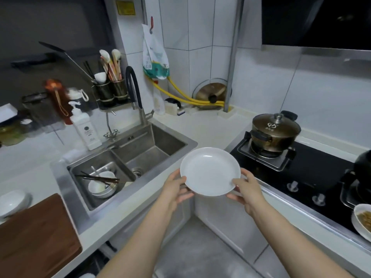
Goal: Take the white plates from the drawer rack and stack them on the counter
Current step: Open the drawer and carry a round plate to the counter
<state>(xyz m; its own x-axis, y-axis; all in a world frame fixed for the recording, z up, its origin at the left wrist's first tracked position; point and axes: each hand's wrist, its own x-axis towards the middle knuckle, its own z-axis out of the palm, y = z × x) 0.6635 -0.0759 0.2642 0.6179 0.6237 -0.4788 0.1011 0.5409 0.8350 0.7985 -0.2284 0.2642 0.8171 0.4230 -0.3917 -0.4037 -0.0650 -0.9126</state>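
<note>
A round white plate (209, 171) is held level in front of me, over the corner of the white counter (208, 129) between the sink and the stove. My left hand (175, 190) grips its left rim, thumb on top. My right hand (248, 190) grips its right rim the same way. The drawer rack is not in view, apart from a dark gap at the bottom left.
A steel double sink (128, 163) holds bowls and chopsticks (102, 182). A black stove (301, 171) carries a bronze pot (275, 129). A wooden board (34, 239) lies at the left, a bowl of food (363, 221) at the right edge, a soap bottle (86, 131) behind the sink.
</note>
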